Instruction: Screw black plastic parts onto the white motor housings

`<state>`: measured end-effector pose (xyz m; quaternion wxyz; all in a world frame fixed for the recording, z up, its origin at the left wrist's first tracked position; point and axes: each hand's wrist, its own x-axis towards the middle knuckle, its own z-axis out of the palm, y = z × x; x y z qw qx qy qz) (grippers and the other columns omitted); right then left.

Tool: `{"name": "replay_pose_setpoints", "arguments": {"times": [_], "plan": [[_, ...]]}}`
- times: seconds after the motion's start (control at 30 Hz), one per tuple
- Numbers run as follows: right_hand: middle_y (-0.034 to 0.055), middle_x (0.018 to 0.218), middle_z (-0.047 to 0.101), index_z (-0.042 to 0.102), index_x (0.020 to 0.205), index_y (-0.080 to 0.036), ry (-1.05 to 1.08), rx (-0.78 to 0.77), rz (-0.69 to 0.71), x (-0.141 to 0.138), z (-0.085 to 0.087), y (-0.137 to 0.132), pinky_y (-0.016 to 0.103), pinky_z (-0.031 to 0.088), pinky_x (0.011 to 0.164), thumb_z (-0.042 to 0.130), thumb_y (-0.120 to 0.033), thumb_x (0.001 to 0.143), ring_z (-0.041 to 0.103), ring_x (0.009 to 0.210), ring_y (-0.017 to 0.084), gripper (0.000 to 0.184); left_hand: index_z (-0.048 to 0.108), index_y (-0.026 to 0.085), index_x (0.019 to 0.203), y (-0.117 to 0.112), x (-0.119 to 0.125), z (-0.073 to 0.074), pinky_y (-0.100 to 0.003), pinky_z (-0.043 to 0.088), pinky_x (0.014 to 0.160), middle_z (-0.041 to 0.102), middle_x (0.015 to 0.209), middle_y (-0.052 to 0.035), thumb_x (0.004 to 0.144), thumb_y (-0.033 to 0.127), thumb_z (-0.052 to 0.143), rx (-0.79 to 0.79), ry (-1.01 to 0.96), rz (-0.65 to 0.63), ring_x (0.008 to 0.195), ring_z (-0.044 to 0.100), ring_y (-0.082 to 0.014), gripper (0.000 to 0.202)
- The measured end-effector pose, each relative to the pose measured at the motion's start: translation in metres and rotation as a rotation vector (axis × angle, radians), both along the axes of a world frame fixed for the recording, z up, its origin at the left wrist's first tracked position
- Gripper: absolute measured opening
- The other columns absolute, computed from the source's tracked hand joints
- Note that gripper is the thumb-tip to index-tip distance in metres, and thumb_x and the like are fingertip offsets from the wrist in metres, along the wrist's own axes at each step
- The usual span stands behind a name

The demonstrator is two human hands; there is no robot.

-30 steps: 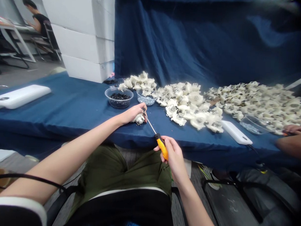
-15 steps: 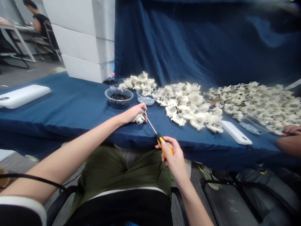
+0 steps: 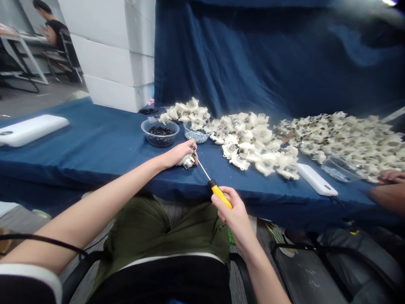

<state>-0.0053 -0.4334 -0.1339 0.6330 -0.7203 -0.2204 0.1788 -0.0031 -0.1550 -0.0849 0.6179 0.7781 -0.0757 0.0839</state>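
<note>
My left hand (image 3: pixel 177 154) holds a small white plastic part (image 3: pixel 188 161) tight. My right hand (image 3: pixel 235 213) grips a yellow-handled metal screwdriver (image 3: pixel 220 194), now tipped flatter, its thin end beside the part.

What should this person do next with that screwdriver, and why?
Probably turn the screwdriver gently, since the right hand grips its handle, its tip reaches the white plastic part, and the left hand steadies that part on the table.

A blue-draped desk (image 3: pixel 90 141) carried heaps of white plastic parts (image 3: pixel 252 147), a clear bowl of black pieces (image 3: pixel 159 133), a bowl of silver screws (image 3: pixel 196 133), and flat white devices (image 3: pixel 27 129) (image 3: pixel 317 179) at either end.
</note>
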Motion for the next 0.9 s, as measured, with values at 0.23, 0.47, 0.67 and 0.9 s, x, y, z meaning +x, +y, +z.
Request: {"name": "replay_pose_setpoints", "arguments": {"times": [0.23, 0.47, 0.67, 0.9], "plan": [[0.0103, 0.118, 0.071, 0.068, 0.125, -0.021, -0.736, -0.202, -0.228, 0.006, -0.011, -0.008, 0.034, 0.048, 0.096, 0.056, -0.043, 0.098, 0.066, 0.109, 0.023, 0.037, 0.055, 0.021, 0.095, -0.002, -0.01, 0.005, -0.028, 0.051, 0.084, 0.074, 0.084, -0.0014, 0.081, 0.027, 0.065, 0.119, 0.003, 0.012, 0.087, 0.069, -0.0166, 0.017], [0.0001, 0.075, 0.063, 0.071, 0.105, -0.017, -0.061, -0.045, 0.041, 0.024, 0.009, -0.009, 0.021, 0.03, 0.046, 0.06, -0.057, 0.092, 0.046, 0.049, 0.007, 0.043, 0.054, 0.022, 0.096, -0.002, -0.009, 0.006, -0.028, 0.052, 0.08, 0.074, 0.083, -0.0005, 0.084, 0.028, 0.058, 0.156, 0.009, 0.024, 0.083, 0.067, -0.0164, 0.014], [-0.0031, 0.068, 0.055, 0.068, 0.099, -0.016, 0.341, 0.016, 0.252, 0.031, 0.032, -0.015, 0.018, 0.012, 0.04, 0.059, -0.059, 0.091, 0.032, 0.04, 0.001, 0.045, 0.054, 0.022, 0.095, -0.003, -0.011, 0.006, -0.028, 0.051, 0.082, 0.074, 0.083, -0.0001, 0.084, 0.026, 0.057, 0.171, 0.001, 0.026, 0.083, 0.067, -0.0157, 0.013], [0.0005, 0.071, 0.064, 0.073, 0.112, -0.017, -0.169, -0.11, 0.05, 0.033, 0.021, -0.012, 0.023, 0.038, 0.052, 0.063, -0.056, 0.09, 0.048, 0.053, 0.009, 0.046, 0.057, 0.02, 0.111, 0.001, -0.006, 0.003, -0.031, 0.05, 0.093, 0.074, 0.11, -0.0068, 0.082, 0.034, 0.065, 0.144, 0.024, 0.031, 0.099, 0.068, -0.0165, 0.034]]}}
